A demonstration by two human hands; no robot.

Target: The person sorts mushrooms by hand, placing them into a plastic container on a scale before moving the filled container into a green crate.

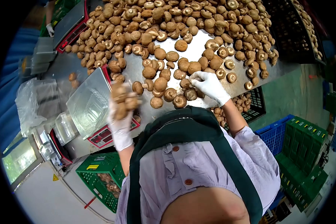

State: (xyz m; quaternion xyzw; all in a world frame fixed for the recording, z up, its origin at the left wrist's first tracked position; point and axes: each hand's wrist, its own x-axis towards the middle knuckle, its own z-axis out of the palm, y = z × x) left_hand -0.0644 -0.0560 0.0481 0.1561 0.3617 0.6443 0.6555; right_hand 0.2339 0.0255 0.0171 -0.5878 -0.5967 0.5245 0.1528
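Note:
Brown mushrooms (181, 45) are heaped across the far side of a metal table (134, 71), with looser ones nearer the front edge. My left hand (119, 125), in a white glove and blurred by motion, holds several mushrooms (121, 99) beside the red-framed scale (102, 136). My right hand (209, 86), also in a white glove, has its fingers bent together at a mushroom (185, 83) near the front of the table. Whether the fingertips grip it is hard to make out. A darker mushroom (190, 94) lies just below those fingers.
Clear plastic trays (87, 104) are on the scale, and a plastic bag (35, 104) lies at the left. Another scale (69, 30) stands at the back left, near another person's gloved hand (50, 30). Crates (100, 164) (257, 100) stand below the table's front edge.

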